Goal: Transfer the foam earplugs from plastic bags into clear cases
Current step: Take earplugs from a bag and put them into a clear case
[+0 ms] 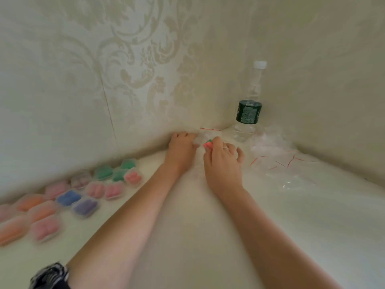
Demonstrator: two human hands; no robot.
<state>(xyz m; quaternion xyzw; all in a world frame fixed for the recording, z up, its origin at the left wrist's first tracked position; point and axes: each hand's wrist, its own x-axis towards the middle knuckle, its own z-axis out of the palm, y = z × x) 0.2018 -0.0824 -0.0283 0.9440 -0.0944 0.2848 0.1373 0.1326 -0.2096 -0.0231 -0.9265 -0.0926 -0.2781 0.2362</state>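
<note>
Counter, far corner: left hand grips plastic bag; right hand, fingers pinched on earplugs at bag mouth. Filled cases lie left. Earplugs likely light, squashy; pinch mid-body.

Water bottle upright in the far right corner of the bench: clear, white cap, dark green label, some water at the bottom. Cream damask-pattern wallpaper behind, with a thin seam running down left of centre.
</note>
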